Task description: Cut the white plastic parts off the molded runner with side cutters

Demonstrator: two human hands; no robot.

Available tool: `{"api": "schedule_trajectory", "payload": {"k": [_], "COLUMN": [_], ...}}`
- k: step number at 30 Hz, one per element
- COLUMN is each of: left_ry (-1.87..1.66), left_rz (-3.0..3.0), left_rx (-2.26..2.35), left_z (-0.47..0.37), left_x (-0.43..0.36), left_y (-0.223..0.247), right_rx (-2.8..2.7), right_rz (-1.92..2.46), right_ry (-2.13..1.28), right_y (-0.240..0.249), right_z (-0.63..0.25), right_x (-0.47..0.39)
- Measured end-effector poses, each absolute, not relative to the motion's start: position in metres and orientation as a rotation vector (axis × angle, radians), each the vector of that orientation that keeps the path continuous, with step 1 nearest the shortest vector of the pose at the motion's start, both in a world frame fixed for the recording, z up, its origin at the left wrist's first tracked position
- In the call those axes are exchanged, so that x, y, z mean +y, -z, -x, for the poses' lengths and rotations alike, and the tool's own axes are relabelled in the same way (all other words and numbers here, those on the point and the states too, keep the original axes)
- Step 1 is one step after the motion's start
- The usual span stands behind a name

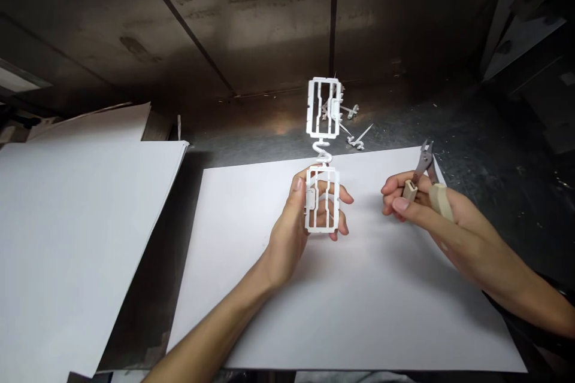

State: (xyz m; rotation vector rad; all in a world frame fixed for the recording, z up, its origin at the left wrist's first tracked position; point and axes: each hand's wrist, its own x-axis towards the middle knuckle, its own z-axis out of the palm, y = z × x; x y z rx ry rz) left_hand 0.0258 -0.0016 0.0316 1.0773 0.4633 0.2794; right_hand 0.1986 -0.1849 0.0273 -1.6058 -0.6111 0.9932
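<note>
A white plastic piece (322, 154), two slotted rectangular frames joined by a wavy link, is held upright by my left hand (290, 230). The thumb presses on the left edge of its lower frame, and the fingers show behind it. My right hand (438, 209) holds metal pliers (424, 161) with beige grips, jaws pointing up and away. Its fingers curl round the handles. Both hands are above a white sheet (359, 323), the right one near the sheet's right edge.
Thin white plastic scraps (356, 142) lie on the dark metal bench (251, 125) beyond the sheet, partly behind the upper frame. At the left is a stack of large white boards (81, 233). A stained metal wall (269, 18) rises at the back.
</note>
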Motion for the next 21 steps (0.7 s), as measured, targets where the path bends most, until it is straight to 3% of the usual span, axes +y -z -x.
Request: {"api": "schedule_trajectory", "payload": {"k": [10,21], "left_ry": [-0.206,-0.211], "left_rz": [-0.969,-1.513], "left_rx": [0.451,0.343], "left_z": [-0.028,-0.018], "left_x": [-0.001,0.005], "left_y": [-0.037,-0.039], "right_rx": [-0.633,-1.14], "right_rz": [1.626,1.799], "right_ry": [-0.946,-1.025], "right_y": [-0.03,-0.036], "right_z": [-0.199,-0.201], "right_x": [-0.183,-0.183]}}
